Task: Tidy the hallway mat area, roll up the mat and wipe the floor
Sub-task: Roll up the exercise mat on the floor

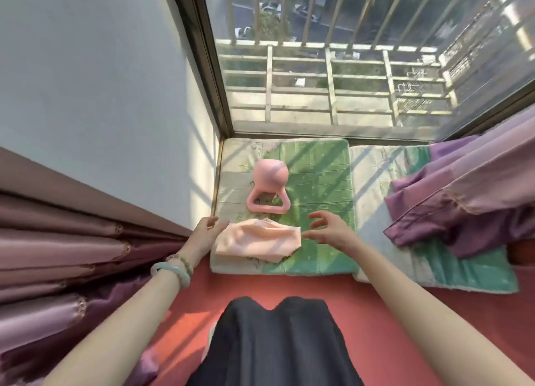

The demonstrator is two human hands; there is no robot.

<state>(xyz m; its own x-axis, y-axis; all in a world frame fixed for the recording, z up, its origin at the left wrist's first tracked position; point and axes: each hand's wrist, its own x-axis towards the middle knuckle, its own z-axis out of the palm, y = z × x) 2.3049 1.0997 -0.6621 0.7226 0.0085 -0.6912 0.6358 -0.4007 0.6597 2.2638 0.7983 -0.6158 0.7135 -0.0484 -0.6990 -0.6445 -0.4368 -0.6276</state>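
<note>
Mats first: I count two green-and-cream padded floor mats, lying side by side against the window wall. The near one (318, 182) sits at 12 o'clock from me, square-ish, flat on the red floor (289, 287), with its slightly longer axis running from me toward the glass; its left edge lies along the white wall (101, 96). The second mat (373, 200) touches it at 2 o'clock and is partly buried under one heap of purple curtain fabric (463, 200).

On the near mat are two things. One pink kettlebell with a triangular loop handle (269, 187) lies tipped over, ball end toward the window at 12 o'clock, handle pointing back at me. One folded peach-pink cloth (257, 239) lies just in front of it, its long axis running left to right, across the mat's near edge.

My left hand (202, 235), one pale green bangle (170, 274) and one bead bracelet on its wrist, touches the cloth's left end with relaxed fingers, gripping nothing that I can see. My right hand (330, 230) hovers at the cloth's right end, fingers spread and loosely curved, holding nothing.

One more pleated purple curtain (58, 255) hangs at 9 o'clock. My dark skirt (275, 342) fills 6 o'clock.
</note>
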